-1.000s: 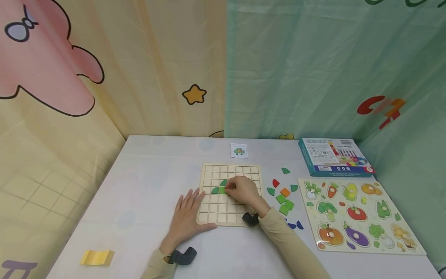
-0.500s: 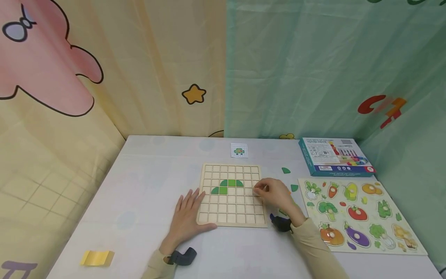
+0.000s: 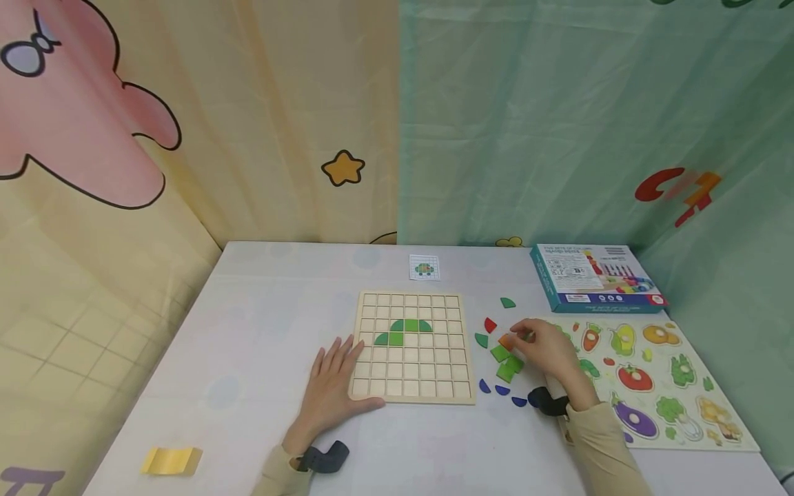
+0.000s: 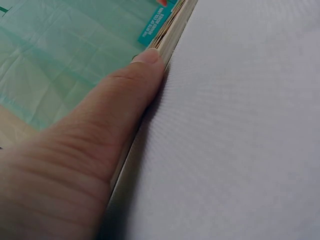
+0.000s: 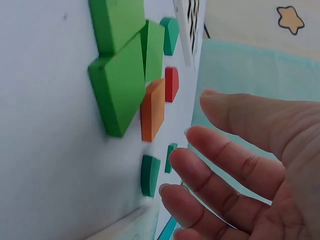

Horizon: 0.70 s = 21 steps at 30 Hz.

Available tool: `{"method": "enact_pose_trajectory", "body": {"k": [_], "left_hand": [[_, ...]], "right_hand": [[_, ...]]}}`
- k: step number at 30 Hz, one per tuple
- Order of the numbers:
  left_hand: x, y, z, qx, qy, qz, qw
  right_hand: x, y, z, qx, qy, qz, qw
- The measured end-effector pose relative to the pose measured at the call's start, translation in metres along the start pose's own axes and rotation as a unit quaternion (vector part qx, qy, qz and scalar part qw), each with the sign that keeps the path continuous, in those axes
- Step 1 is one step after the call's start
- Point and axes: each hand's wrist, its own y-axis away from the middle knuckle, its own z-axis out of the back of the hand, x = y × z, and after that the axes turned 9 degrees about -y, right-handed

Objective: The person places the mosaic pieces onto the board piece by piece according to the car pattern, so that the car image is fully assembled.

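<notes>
The wooden grid board [image 3: 428, 375] carries two green squares [image 3: 395, 338] and several dark green quarter-circle pieces [image 3: 425, 326]. My left hand [image 3: 335, 379] rests at the board's left front corner, fingers spread; its thumb [image 4: 120, 95] lies along the front edge. My right hand [image 3: 548, 348] hovers over the loose pieces on the right. In the right wrist view its thumb and fingers are apart with nothing between them, near an orange square [image 5: 153, 110]. Green squares [image 5: 120, 85], a red quarter piece [image 5: 172, 84] and dark green quarter pieces [image 5: 150, 175] lie around it.
Several blue half-discs [image 3: 502, 390] lie right of the board. A pattern card [image 3: 424, 267] sits behind it. On the right are a vegetable puzzle board [image 3: 657, 386], partly beneath my right hand, and a box [image 3: 598, 279]. Yellow paper [image 3: 171, 461] lies front left.
My right hand has moved right, off the grid board to the loose pieces, uncovering a green square and quarter piece on the grid. The left hand stays in place.
</notes>
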Motion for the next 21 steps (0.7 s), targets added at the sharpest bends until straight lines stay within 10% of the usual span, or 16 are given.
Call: {"method": "enact_pose_trajectory", "body": {"k": [21], "left_hand": [[0.0, 0.0, 0.0, -0.006, -0.006, -0.003, 1.0]], "right_hand": [[0.004, -0.009, -0.005, 0.028, 0.032, -0.045, 0.998]]}}
